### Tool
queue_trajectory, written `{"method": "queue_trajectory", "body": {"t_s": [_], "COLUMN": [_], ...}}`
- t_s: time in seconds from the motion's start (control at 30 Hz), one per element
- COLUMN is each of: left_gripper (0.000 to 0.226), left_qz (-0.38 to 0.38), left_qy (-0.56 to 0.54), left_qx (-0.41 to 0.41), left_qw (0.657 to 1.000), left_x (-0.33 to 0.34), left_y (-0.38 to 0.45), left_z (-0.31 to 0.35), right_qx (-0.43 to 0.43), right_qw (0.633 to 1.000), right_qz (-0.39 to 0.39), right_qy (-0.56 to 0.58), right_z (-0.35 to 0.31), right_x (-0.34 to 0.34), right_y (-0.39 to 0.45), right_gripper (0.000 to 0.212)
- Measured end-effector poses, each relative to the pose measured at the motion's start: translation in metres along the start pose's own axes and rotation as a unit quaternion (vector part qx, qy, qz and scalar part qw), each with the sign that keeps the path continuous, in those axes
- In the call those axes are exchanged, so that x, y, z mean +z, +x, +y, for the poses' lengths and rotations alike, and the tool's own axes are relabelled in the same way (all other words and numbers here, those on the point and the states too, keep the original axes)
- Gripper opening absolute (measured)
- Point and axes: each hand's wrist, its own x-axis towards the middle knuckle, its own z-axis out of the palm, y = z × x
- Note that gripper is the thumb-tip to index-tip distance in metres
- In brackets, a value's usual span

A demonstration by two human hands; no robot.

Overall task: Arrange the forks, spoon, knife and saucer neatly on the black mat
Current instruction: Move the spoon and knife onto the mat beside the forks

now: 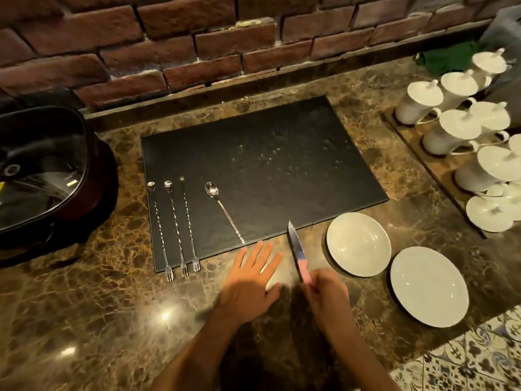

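Right hand (324, 292) is gripping the pink handle of the knife (296, 249) at lower centre, blade pointing to the black mat (282, 153). Left hand (251, 280) is lying open and flat on the counter (112, 320). Three forks (176, 224) and the spoon (222, 207) are lying on the mat's left part; two saucers (358, 244) are sitting at the lower right.

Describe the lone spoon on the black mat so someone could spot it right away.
Find the black mat on the marble counter. Three twisted fork-ended pieces lie parallel along its left side; the spoon lies right of them, apart, slanted, with the widest bowl.
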Motion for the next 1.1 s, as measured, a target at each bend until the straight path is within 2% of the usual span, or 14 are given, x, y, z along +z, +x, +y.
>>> {"method": "queue_trajectory", "body": {"t_s": [0.13,0.3,0.4,0.6,0.73,0.8,0.93,1.03,1.1], "left_gripper": [0.073,0.057,0.055,0.053,0.053,0.054,0.065,0.061,0.056], "left_qz": [-0.013,-0.044,-0.055,-0.062,-0.065,-0.068,-0.070,-0.044,-0.028], "left_qy": [-0.028,-0.014,0.007,-0.023,-0.023,0.001,0.005,0.021,0.020], "left_qx": [0.006,0.010,0.005,0.000,0.005,0.049,0.026,-0.046,-0.128], "left_qw": [1.000,0.999,0.998,0.998,0.998,0.997,0.997,0.998,0.991], "left_x": [-0.006,-0.007,-0.007,-0.013,-0.014,-0.018,-0.018,-0.022,-0.023], "left_y": [0.014,0.016,0.014,0.010,0.010,0.037,0.037,0.015,0.008], "left_z": [0.003,0.000,0.001,-0.001,0.002,0.051,0.041,0.018,0.022], "right_qx": [-0.020,-0.030,-0.037,-0.020,-0.008,0.023,0.001,0.030,0.044], "right_qw": [0.999,0.998,0.999,0.999,1.000,0.998,0.996,0.994,0.992], "right_qz": [0.021,0.040,0.020,0.033,0.020,0.044,0.040,0.026,0.049], "right_qy": [0.038,0.029,-0.002,-0.022,-0.002,0.039,0.075,0.101,0.110], "right_z": [-0.048,-0.108,-0.126,-0.137,-0.133,-0.075,-0.036,-0.015,0.013], "right_x": [-0.007,0.004,0.017,0.029,0.018,-0.031,-0.055,-0.070,-0.093], "right_y": [0.065,0.127,0.140,0.141,0.134,0.122,0.099,0.085,0.078], "right_gripper": [0.014,0.020,0.025,0.030,0.036,0.033,0.021,0.020,0.020]}}
